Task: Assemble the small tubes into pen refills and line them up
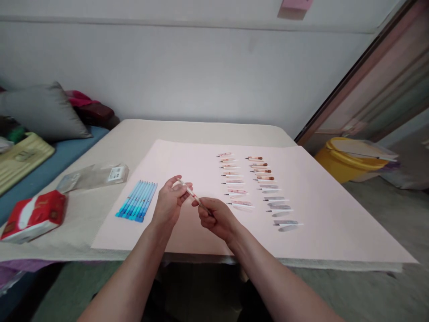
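Observation:
Between both hands, above the pink sheet (187, 158), I see a slim pen (190, 191) with a white and reddish barrel, held at a slant. My left hand (171, 199) pinches its upper end. Fingers of my right hand (217, 217) are closed round its lower end, which they partly hide. To the left lies a tight row of blue pens (138, 201), shading from pale to dark blue. On the right, two columns of disassembled pens are laid out: one with pink-patterned parts (237, 192), the other with brown-topped parts (261, 171) and grey-patterned parts (285, 222), each beside thin refills.
A red tissue pack (35, 214) and a clear plastic bag (95, 176) lie on the table's left side. Beyond are a grey cushion (43, 109) and a yellow mat (23, 158). A yellow bucket (348, 161) stands off the right side. A wall rises behind the table.

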`<action>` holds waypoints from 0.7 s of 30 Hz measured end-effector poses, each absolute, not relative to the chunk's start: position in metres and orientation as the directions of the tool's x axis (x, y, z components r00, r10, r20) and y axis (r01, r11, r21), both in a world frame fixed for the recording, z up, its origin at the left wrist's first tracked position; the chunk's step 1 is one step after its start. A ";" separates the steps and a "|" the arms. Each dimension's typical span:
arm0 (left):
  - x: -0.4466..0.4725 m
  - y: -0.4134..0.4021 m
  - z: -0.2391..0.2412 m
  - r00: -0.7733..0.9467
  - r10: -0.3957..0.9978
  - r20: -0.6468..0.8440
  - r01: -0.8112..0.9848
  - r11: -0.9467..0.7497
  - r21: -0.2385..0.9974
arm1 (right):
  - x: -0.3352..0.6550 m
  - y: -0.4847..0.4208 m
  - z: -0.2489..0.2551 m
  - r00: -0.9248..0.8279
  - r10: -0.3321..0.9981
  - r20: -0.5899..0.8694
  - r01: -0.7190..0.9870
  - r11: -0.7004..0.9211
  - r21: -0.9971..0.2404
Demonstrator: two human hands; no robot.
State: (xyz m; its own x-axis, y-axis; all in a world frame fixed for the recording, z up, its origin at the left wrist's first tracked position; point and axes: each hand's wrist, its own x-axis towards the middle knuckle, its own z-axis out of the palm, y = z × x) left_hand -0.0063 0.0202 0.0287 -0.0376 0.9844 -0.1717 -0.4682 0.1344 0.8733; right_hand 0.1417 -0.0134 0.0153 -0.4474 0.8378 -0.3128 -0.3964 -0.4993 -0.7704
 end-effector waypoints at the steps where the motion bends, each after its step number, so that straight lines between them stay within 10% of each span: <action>1: -0.006 0.020 0.029 -0.031 0.984 -0.176 -0.472 0.141 0.870 | 0.142 -0.013 0.015 -0.459 0.831 -0.314 -0.411 -0.512 -0.754; 21: -0.013 0.026 0.031 -0.153 0.964 -0.216 -0.501 0.113 0.858 | 0.134 -0.018 0.019 -0.184 0.981 -0.069 0.073 -0.057 -0.996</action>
State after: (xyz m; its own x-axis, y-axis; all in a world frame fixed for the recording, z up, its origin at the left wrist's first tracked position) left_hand -0.0130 0.0264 0.0308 -0.1528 0.9643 -0.2161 -0.5009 0.1129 0.8581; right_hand 0.1339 -0.0180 0.0188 -0.1836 0.9806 -0.0692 0.0727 -0.0566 -0.9957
